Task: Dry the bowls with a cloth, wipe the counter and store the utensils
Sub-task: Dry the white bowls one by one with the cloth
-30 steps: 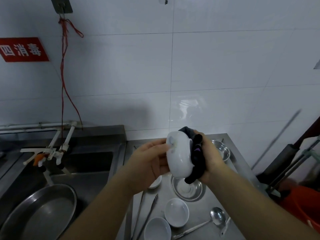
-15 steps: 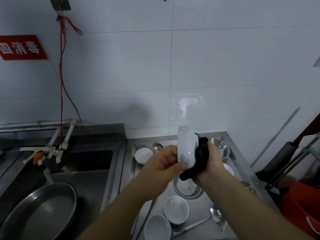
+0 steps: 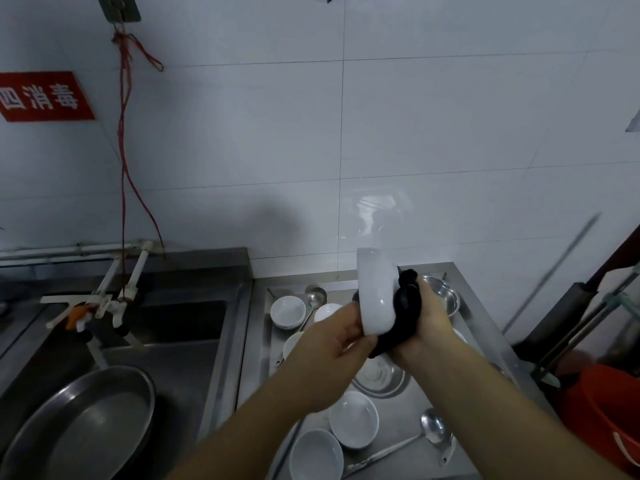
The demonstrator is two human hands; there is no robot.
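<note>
A white bowl is held on edge above the steel counter, seen side-on. My left hand grips its lower rim. My right hand holds a bunched black cloth pressed against the bowl's right side. Below lie several white bowls, one at the back left and two at the front. A steel ladle lies at the front right, another ladle at the back.
A steel bowl sits at the counter's back right, a steel plate under my hands. To the left is a sink with taps and a large steel pan. A red bucket stands at the right.
The bowl has been turned from facing me with its base to standing on edge. My left hand has shifted to the lower rim; the cloth stays against the bowl's right side.
</note>
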